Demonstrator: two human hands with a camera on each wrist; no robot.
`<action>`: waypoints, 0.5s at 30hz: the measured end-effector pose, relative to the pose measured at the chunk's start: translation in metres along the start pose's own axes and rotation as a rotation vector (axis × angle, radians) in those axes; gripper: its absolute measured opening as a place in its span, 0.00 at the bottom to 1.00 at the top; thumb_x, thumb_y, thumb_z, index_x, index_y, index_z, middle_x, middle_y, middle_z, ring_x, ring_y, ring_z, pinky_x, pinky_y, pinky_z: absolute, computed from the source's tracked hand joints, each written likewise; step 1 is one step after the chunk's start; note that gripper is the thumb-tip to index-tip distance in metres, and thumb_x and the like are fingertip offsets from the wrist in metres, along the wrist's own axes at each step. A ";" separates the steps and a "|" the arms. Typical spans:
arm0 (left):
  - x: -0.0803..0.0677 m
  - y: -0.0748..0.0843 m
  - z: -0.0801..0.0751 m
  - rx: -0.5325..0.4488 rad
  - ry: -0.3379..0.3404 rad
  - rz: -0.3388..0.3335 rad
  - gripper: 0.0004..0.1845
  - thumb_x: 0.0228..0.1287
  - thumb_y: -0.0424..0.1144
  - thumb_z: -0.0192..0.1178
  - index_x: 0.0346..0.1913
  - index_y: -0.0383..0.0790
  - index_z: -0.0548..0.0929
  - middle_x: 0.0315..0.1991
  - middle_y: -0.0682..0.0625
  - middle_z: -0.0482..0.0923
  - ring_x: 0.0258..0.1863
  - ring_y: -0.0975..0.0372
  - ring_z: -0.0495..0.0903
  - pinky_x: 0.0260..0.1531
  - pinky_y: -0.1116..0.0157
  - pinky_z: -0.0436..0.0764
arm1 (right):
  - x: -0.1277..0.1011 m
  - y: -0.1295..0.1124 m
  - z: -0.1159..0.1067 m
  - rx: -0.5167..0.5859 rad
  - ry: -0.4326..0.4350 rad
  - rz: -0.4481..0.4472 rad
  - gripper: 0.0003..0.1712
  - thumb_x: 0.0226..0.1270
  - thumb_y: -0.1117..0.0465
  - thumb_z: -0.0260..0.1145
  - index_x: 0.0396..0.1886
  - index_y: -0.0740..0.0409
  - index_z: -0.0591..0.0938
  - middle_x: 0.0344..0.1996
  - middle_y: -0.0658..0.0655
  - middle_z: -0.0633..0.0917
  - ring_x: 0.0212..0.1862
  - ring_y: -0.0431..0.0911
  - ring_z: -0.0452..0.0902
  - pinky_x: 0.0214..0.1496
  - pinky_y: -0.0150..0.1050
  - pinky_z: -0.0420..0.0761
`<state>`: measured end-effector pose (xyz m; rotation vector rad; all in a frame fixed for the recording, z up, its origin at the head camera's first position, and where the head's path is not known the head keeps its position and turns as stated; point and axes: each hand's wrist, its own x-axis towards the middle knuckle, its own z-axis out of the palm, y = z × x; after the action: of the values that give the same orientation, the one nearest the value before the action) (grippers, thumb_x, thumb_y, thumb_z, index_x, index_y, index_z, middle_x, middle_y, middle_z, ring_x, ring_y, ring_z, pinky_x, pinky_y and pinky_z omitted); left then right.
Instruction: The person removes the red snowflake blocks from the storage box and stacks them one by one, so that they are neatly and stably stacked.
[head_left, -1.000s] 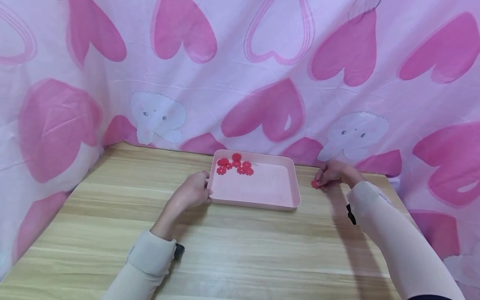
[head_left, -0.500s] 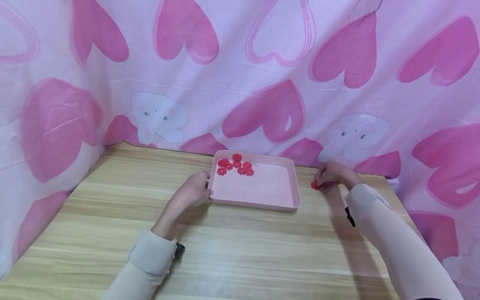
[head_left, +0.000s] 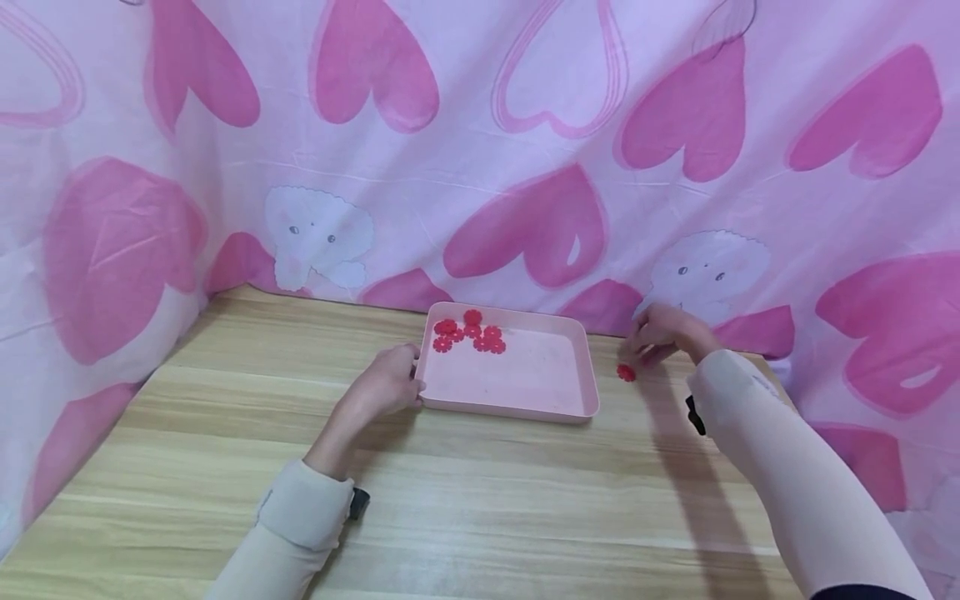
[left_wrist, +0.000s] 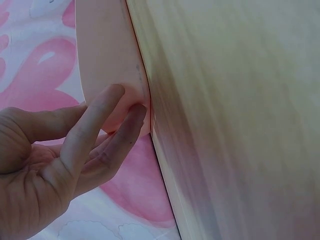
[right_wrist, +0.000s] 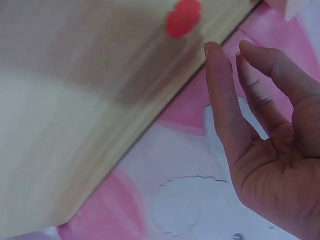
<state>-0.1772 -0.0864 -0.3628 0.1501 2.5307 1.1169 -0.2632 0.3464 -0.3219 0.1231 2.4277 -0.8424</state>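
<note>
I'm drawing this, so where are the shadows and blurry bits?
Head view: a long shadow lies beside the right sleeve on the wooden table; left wrist view: the left hand looks clearer than the smeary table; right wrist view: the red flower-shaped piece is blurry.

On my head feed I see a flat, pale wood-grain table (head_left: 510, 500) at six o'clock and, from nine through twelve to three, a pink fabric drape (head_left: 465, 150) printed with rounded magenta hearts (head_left: 536, 221).
</note>
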 end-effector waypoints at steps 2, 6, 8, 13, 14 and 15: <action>0.000 0.000 0.000 -0.002 0.000 -0.009 0.20 0.74 0.23 0.61 0.66 0.24 0.75 0.48 0.37 0.83 0.39 0.54 0.82 0.35 0.67 0.87 | -0.001 -0.009 -0.001 -0.007 0.009 -0.016 0.04 0.72 0.71 0.65 0.40 0.71 0.80 0.32 0.53 0.82 0.35 0.44 0.87 0.48 0.46 0.95; 0.001 -0.001 0.001 -0.011 -0.001 -0.013 0.21 0.74 0.23 0.61 0.67 0.23 0.75 0.49 0.36 0.83 0.40 0.53 0.82 0.35 0.67 0.87 | -0.002 -0.026 0.001 -0.029 0.014 -0.030 0.06 0.70 0.71 0.65 0.40 0.68 0.76 0.33 0.54 0.79 0.34 0.46 0.87 0.50 0.49 0.95; 0.002 -0.002 0.002 -0.013 -0.001 -0.010 0.21 0.73 0.23 0.61 0.66 0.23 0.75 0.49 0.36 0.83 0.40 0.53 0.82 0.35 0.68 0.87 | -0.002 -0.035 0.002 -0.043 0.027 -0.036 0.07 0.68 0.71 0.65 0.41 0.67 0.75 0.35 0.57 0.79 0.34 0.47 0.87 0.50 0.50 0.95; 0.001 -0.001 0.002 -0.019 -0.006 -0.015 0.21 0.73 0.23 0.61 0.66 0.24 0.75 0.49 0.36 0.83 0.40 0.53 0.81 0.35 0.68 0.86 | -0.002 -0.058 0.009 -0.067 0.048 -0.052 0.07 0.69 0.72 0.66 0.44 0.68 0.77 0.34 0.58 0.80 0.33 0.49 0.87 0.48 0.49 0.95; 0.001 -0.001 0.001 -0.020 -0.006 -0.015 0.21 0.73 0.23 0.61 0.67 0.24 0.75 0.48 0.37 0.83 0.40 0.53 0.81 0.35 0.68 0.86 | -0.003 -0.062 0.010 -0.083 0.048 -0.055 0.06 0.69 0.71 0.66 0.43 0.67 0.78 0.34 0.58 0.80 0.33 0.49 0.86 0.49 0.49 0.95; 0.000 -0.001 0.001 -0.023 -0.007 -0.017 0.21 0.74 0.23 0.61 0.67 0.24 0.75 0.48 0.37 0.83 0.39 0.53 0.82 0.35 0.68 0.86 | -0.003 -0.066 0.012 -0.102 0.045 -0.061 0.06 0.70 0.70 0.66 0.42 0.67 0.78 0.33 0.58 0.80 0.33 0.49 0.85 0.49 0.49 0.95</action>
<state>-0.1771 -0.0863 -0.3645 0.1263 2.5076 1.1367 -0.2726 0.2870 -0.2920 0.0304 2.5226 -0.7475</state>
